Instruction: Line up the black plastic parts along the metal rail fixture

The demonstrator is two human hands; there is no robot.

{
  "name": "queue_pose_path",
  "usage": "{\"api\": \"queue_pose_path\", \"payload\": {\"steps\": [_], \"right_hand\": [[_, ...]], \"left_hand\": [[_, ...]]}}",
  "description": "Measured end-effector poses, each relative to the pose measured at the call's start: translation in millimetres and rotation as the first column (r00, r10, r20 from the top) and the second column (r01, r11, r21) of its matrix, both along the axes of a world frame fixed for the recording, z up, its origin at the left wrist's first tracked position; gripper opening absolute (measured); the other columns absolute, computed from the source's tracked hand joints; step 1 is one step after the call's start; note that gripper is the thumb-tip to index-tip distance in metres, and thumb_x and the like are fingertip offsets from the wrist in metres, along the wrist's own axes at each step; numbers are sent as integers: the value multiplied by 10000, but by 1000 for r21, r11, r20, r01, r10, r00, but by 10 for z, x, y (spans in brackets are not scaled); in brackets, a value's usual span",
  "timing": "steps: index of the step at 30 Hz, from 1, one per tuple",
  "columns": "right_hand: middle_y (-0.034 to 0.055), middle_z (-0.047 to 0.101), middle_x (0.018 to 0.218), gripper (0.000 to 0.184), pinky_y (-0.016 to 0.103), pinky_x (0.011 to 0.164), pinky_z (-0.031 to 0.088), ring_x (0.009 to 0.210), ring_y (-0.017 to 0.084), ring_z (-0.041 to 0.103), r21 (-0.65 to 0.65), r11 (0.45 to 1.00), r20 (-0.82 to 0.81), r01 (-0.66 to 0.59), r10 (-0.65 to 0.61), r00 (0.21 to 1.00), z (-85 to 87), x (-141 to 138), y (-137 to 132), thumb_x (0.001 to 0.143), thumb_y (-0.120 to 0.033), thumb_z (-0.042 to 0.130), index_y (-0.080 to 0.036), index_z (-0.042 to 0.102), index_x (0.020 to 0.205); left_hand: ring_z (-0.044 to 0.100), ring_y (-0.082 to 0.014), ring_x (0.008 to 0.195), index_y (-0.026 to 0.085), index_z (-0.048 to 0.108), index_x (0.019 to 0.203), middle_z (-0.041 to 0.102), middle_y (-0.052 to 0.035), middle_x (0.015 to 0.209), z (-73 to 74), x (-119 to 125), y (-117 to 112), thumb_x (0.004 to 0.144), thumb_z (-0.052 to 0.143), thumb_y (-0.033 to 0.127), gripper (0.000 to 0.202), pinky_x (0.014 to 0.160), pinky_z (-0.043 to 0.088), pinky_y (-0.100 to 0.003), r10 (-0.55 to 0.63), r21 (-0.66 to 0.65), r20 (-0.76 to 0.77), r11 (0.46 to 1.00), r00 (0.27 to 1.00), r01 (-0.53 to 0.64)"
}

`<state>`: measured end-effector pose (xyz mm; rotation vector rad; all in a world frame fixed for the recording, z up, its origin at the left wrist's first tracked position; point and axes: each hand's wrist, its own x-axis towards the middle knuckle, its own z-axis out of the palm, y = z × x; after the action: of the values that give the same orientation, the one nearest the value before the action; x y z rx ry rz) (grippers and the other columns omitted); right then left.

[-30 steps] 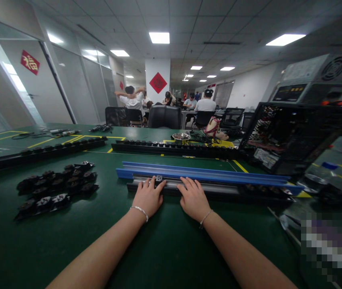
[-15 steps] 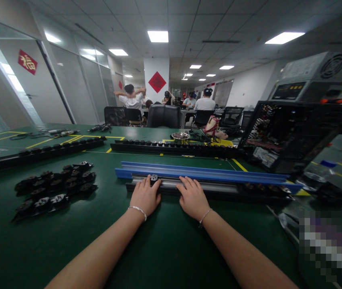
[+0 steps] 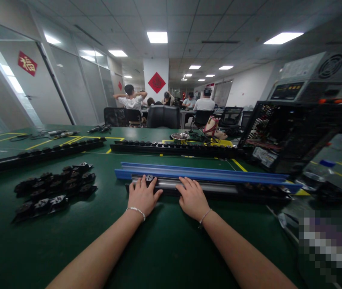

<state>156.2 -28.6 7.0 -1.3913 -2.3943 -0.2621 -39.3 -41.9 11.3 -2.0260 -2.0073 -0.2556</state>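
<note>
My left hand (image 3: 142,196) rests at the left end of a long black rail (image 3: 171,184), fingers spread. Between its fingertips sits a small black part with a silvery top (image 3: 149,178), in the rail's channel; whether the fingers press on it I cannot tell. My right hand (image 3: 193,197) lies on the same rail further right, fingers stretched out with nothing in them. Several similar dark parts (image 3: 258,188) sit in the rail's right end. Along the rail's far side runs a long blue profile (image 3: 183,170).
Loose black parts (image 3: 55,182) lie in a group on the left of the green table (image 3: 164,249). Two filled black rails (image 3: 171,149) lie further back, near a metal bowl (image 3: 180,137). An opened computer case (image 3: 291,132) stands at right. People sit in the background.
My left hand has shifted slightly left, its thumb and fingers further apart. The small part has moved left along the rail with it. My right hand stays put.
</note>
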Motion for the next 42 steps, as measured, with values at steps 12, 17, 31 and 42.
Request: {"api": "queue_pose_path", "payload": {"steps": [12, 17, 31, 42], "right_hand": [[82, 403, 1380, 385, 420, 1033, 201, 1283, 237, 292, -20, 1000, 19, 2, -2, 1000, 19, 5, -6, 758, -183, 460, -219, 552, 1130], [82, 400, 1382, 388, 431, 1028, 206, 1281, 242, 297, -17, 1000, 27, 1, -1, 1000, 14, 3, -3, 767, -194, 450, -223, 541, 1143], [76, 383, 1396, 419, 437, 1022, 202, 1288, 242, 281, -43, 999, 37, 9, -7, 999, 23, 1, -6, 759, -197, 455, -226, 525, 1171], [80, 401, 1383, 398, 432, 1019, 223, 1282, 244, 295, -25, 1000, 22, 0, 0, 1000, 3, 6, -3, 765, -193, 453, -216, 531, 1155]], "left_hand": [[359, -334, 1247, 288, 383, 1336, 416, -172, 1362, 15, -10, -1, 851, 241, 574, 581, 962, 240, -546, 48, -13, 7, 999, 999, -48], [343, -339, 1259, 317, 388, 1329, 425, -147, 1361, 20, -48, 6, 851, 232, 579, 566, 974, 213, -584, 73, -31, 26, 997, 997, -72], [358, -323, 1255, 335, 425, 1305, 455, -118, 1339, 15, -234, 43, 861, 223, 560, 538, 945, 326, -493, 114, -29, 59, 993, 992, -112], [447, -286, 1188, 314, 490, 1263, 526, -113, 1266, 52, -379, 85, 875, 232, 516, 508, 933, 372, -420, 113, -8, 54, 994, 992, -113]]}}
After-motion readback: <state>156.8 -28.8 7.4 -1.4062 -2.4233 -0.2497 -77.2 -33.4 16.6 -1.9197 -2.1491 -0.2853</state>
